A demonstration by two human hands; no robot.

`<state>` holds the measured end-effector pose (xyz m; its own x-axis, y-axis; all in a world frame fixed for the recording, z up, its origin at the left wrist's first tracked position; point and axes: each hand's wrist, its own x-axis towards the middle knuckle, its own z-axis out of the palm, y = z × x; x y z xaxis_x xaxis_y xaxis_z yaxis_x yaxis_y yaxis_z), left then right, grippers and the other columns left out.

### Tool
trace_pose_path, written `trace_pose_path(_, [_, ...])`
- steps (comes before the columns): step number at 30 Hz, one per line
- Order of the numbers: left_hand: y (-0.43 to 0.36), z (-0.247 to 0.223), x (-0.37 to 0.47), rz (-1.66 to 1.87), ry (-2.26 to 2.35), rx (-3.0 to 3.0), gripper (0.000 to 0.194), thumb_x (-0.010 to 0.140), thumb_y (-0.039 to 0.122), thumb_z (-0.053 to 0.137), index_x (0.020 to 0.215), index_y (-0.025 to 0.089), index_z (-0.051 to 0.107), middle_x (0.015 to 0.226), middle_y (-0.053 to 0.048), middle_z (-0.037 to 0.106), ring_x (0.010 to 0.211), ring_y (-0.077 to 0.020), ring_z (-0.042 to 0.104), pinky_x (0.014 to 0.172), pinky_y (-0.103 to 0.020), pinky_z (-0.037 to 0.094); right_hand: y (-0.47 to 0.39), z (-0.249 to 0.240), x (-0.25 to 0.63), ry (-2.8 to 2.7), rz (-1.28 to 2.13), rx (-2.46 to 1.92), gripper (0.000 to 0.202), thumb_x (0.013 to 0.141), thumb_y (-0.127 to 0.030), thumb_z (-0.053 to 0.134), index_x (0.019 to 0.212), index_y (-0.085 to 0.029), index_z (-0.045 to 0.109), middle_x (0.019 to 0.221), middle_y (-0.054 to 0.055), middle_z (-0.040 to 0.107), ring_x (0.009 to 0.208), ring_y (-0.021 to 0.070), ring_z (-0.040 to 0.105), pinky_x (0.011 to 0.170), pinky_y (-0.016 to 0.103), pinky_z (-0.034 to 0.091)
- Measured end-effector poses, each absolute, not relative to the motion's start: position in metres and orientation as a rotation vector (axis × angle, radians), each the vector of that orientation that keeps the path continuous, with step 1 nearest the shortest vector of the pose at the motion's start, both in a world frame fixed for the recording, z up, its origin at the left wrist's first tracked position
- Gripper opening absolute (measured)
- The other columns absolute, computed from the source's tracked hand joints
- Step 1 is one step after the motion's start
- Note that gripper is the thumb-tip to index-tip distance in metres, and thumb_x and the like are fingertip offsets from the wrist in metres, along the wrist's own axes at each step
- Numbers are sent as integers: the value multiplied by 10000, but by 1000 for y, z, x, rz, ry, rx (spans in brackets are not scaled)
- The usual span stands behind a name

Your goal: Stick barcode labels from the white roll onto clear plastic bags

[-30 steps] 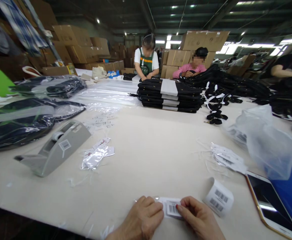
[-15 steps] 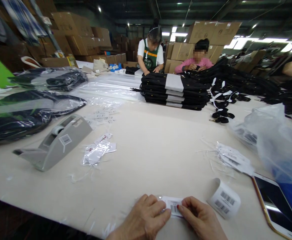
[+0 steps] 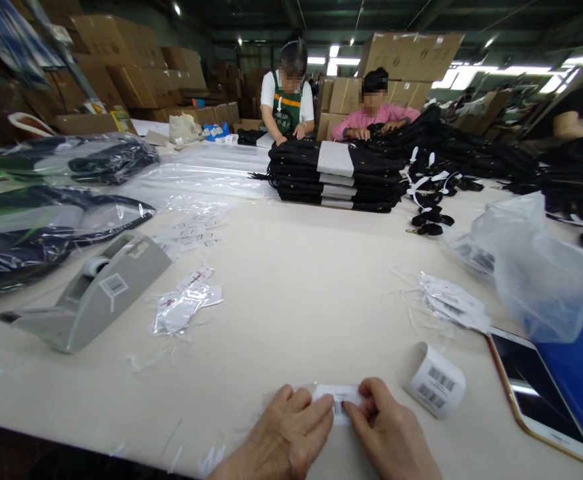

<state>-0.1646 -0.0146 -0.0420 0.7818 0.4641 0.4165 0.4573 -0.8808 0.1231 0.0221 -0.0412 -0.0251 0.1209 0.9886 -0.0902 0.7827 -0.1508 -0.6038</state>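
Observation:
At the near edge of the white table point(image 3: 296, 287), my left hand point(image 3: 281, 440) and my right hand point(image 3: 388, 437) both press on a small white barcode tag point(image 3: 340, 395) lying flat. Their fingertips nearly meet over its barcode. A curled roll of barcode labels point(image 3: 435, 381) sits just right of my right hand. A pile of white tags with strings point(image 3: 452, 303) lies further right, and small bagged tags point(image 3: 184, 303) lie to the left.
A grey tape dispenser point(image 3: 96, 290) stands at left. A phone point(image 3: 536, 393) and a clear plastic bag point(image 3: 536, 267) lie at right. Stacked black garments point(image 3: 336, 177) sit mid-table, bagged garments point(image 3: 56, 220) at far left. Two people work at the far side, another at right.
My fingertips have closed in over the tag and now cover most of its barcode. The view has shifted slightly.

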Motion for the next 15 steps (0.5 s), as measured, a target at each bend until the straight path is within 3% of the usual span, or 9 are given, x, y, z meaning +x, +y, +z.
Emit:
trace_pose_path(3, [-14,-38,-165,710,760,2926,268,859,203,347,1016,116,546,1058,-90,597,743,-175,466,591,-315,336,-47,-33,27,-1922,203,-1882,174,818,-341,487,888,-186,523,604,8,621,539,169,594,489,254,431])
trace_pose_path(5, [-13,-32,-165,681,763,2897,259,855,198,355,1010,118,546,1035,-89,608,728,-170,468,581,-309,341,-52,-39,27,-2135,-180,-1566,190,831,-271,467,956,-159,557,808,68,674,743,194,629,680,288,455])
trace_pose_path(8, [-13,-23,-165,599,774,2839,247,839,201,391,1019,119,539,1029,-79,614,741,-175,484,593,-312,367,-60,-49,19,-2326,-576,-1278,311,830,-325,456,1025,-127,596,1000,112,665,911,251,608,963,415,287])
trace_pose_path(11, [-13,-19,-166,513,773,2754,255,813,206,426,1038,142,528,1043,-61,614,745,-179,506,607,-320,407,-64,-56,8,-2361,-658,-1389,449,817,-462,450,1022,-100,618,1037,161,645,923,311,599,1026,536,94])
trace_pose_path(15, [-16,-25,-170,573,888,2728,378,785,126,410,1163,121,433,1152,-120,563,954,-212,542,765,-353,471,-62,-55,2,-2397,-613,-1339,493,799,-480,480,1057,-81,610,1101,166,613,1002,321,556,1024,508,116])
